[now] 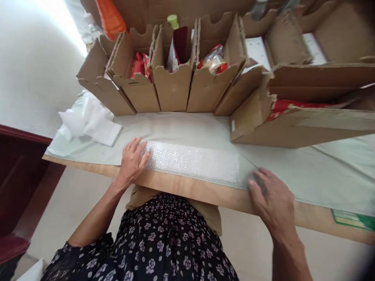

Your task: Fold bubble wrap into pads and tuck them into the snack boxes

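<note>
A long strip of clear bubble wrap (190, 160) lies flat along the front of the cloth-covered table. My left hand (133, 158) rests on its left end, fingers lying flat and the thumb apart. Past the strip's right end, without touching it, my right hand (271, 195) is over the table's front edge, slightly blurred. Its thumb and forefinger are spread with nothing visible between them. The undersides of both hands are hidden.
Several cardboard bins (172, 89) line the back, some holding red packets. A larger cardboard box (293, 128) stands at right. White foam wrapping (93, 121) is piled at left. A green-edged object (351, 219) lies at the right front edge. An orange container (110, 17) stands behind the bins.
</note>
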A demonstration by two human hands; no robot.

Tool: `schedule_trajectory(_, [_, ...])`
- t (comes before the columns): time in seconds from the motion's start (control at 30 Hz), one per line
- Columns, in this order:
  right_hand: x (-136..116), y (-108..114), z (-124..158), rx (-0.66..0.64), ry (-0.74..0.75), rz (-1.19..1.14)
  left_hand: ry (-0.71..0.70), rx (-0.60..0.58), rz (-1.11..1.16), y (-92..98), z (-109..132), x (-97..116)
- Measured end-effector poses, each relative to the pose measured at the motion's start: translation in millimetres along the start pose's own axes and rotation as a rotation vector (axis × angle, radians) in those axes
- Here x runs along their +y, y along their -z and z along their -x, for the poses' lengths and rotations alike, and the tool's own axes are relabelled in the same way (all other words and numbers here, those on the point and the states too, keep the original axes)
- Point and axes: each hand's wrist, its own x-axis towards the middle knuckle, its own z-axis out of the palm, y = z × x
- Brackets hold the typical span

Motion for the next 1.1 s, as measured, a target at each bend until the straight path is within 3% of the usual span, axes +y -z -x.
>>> schedule_trajectory(0.07, [-14, -8, -16, 0.0, 0.03, 0.002, -0.021, 0.019, 0.007, -5.5, -15, -1])
schedule_trajectory(0.2, [-48, -33, -51, -0.05, -0.024, 0.074, -0.101, -0.114, -0.011, -22.3, -47, 5])
schedule_trajectory(0.3, [-64, -37, -53, 0.008, 0.043, -0.009, -0.172, -0.114, -0.046, -21.6, -53, 8])
schedule_trajectory(0.4, [-75, -24, -43, 0.091, 0.12, -0.083, -0.219, -0.109, -0.089, -8.9, -41, 5])
schedule_trajectory(0.47, [-83, -11, -46, 0.139, 0.205, -0.093, -0.176, -0.151, -0.094, 0.3, -29, 1])
schedule_trajectory(0.6, [-109, 2, -92, 0.169, 0.415, 0.003, 0.042, -0.195, 0.021, 11.1, -7, -3])
schedule_trajectory(0.77, [-152, -26, -177, -0.018, 0.471, 0.142, 0.165, -0.334, 0.242, 16.6, 13, 13])
schedule_trajectory(0.87, [-170, -50, -205, -0.107, 0.47, 0.117, 0.162, -0.382, 0.436, 19.0, 28, 30])
schedule_trajectory(0.97, [-168, -58, -195, -0.041, 0.457, 0.012, 0.161, -0.382, 0.52, 22.0, 43, 39])
schedule_trajectory(1.03, [-157, -52, -164, -0.013, 0.444, -0.054, 0.154, -0.358, 0.504, 25.9, 53, 36])
schedule_trajectory(1.1, [-143, -39, -119, -0.084, 0.479, -0.099, 0.109, -0.316, 0.453, 31.5, 62, 26])
